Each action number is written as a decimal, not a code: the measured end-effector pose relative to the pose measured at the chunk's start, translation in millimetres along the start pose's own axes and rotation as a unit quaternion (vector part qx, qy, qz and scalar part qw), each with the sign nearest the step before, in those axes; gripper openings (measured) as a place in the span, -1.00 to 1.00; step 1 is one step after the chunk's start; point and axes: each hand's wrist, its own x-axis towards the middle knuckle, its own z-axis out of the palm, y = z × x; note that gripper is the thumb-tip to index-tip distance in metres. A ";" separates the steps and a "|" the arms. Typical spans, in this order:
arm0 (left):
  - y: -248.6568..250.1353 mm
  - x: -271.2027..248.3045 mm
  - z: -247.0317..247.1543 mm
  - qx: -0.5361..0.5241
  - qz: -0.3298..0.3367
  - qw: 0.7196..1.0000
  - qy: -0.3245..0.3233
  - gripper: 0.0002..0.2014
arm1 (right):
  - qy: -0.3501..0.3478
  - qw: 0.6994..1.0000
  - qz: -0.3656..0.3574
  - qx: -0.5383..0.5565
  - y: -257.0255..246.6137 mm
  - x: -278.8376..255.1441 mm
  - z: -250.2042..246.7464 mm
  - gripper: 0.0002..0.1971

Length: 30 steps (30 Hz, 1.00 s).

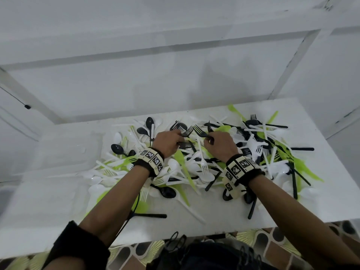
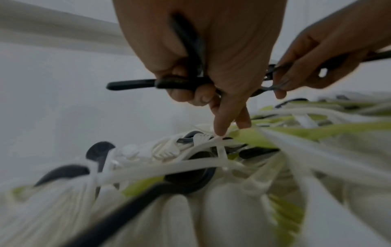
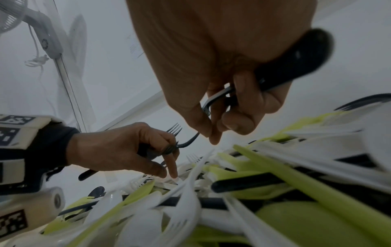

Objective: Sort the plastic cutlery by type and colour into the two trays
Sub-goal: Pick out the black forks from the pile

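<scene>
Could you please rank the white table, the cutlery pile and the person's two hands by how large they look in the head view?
1. white table
2. cutlery pile, covering much of it
3. left hand and right hand, each gripping black forks: they look about alike, so I would not rank them.

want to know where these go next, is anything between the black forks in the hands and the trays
Cannot judge that: no tray is clearly visible in any view. The left hand and right hand each grip black forks above the mixed cutlery pile, and nothing covers or pins those forks.
</scene>
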 end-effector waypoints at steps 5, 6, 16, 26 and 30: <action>4.2 14.6 -1.9 0.088 0.137 0.985 -0.053 -0.57 | -0.013 1.000 0.017 -0.003 18.1 -9.6 -6.3 -0.79; 4.2 16.2 -2.6 0.102 0.154 0.981 -0.057 -0.56 | -0.016 1.000 0.019 -0.006 20.5 -11.3 -7.0 -0.78; -6.2 26.0 -0.5 0.120 0.207 0.967 -0.089 -0.65 | 0.007 1.000 0.015 -0.016 21.9 -18.0 -4.6 -0.77; -2.9 18.1 2.6 0.089 0.203 0.975 -0.021 -0.86 | 0.008 1.000 0.000 -0.025 6.8 -8.6 -1.1 -0.76; -2.3 9.0 -4.0 -0.044 0.162 0.983 0.080 -0.88 | 0.020 1.000 -0.002 0.004 13.7 -8.7 1.1 -0.78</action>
